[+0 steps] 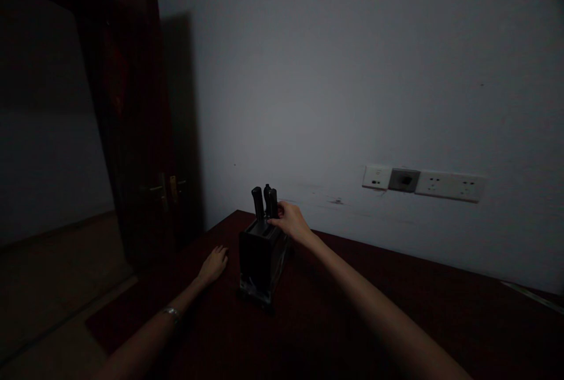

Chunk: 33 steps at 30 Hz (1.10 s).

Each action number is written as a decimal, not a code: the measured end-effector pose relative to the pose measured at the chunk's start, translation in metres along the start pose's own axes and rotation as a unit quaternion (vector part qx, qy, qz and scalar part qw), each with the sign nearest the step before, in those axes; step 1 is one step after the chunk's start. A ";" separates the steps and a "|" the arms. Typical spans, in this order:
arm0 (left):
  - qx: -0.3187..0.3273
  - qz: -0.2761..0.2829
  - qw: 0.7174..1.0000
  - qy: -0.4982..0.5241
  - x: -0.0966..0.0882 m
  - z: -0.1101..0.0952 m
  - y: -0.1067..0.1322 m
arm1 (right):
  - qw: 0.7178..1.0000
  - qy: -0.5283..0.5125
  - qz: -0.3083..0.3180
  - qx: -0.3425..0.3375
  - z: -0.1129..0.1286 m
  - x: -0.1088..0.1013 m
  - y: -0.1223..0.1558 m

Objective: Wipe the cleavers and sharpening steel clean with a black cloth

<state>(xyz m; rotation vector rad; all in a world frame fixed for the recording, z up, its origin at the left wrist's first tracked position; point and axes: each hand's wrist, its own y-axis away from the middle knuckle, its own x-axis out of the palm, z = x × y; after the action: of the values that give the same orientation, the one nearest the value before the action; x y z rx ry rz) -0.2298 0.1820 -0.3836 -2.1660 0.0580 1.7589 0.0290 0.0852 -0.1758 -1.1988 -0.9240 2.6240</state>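
A black knife block (255,259) stands upright on the dark red table, with several black handles rising from its slotted top. My right hand (291,221) is at the right side of the top, thumb low and fingers curled about the base of the nearest right handle, a knife (274,201) by its look. Its blade is hidden in the block. My left hand (214,262) lies flat on the tabletop, left of the block and apart from it, fingers stretched out and holding nothing. A metal band circles the left wrist.
The dark red table (343,309) meets a pale wall behind. Wall sockets (449,185) sit above its right part. At left, a dark wooden door (136,133) with a metal handle stands open near the table's edge. A thin pale strip (533,296) lies at far right.
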 end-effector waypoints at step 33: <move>-0.007 -0.031 0.999 0.009 0.015 0.009 -0.005 | 0.999 -0.012 -0.003 0.047 0.002 0.002 -0.010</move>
<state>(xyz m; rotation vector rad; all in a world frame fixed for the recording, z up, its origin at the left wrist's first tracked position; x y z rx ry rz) -0.2333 0.1918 -0.3979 -2.1709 -0.0170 1.7101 0.0244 0.0930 -0.1699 -1.1420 -0.7980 2.6500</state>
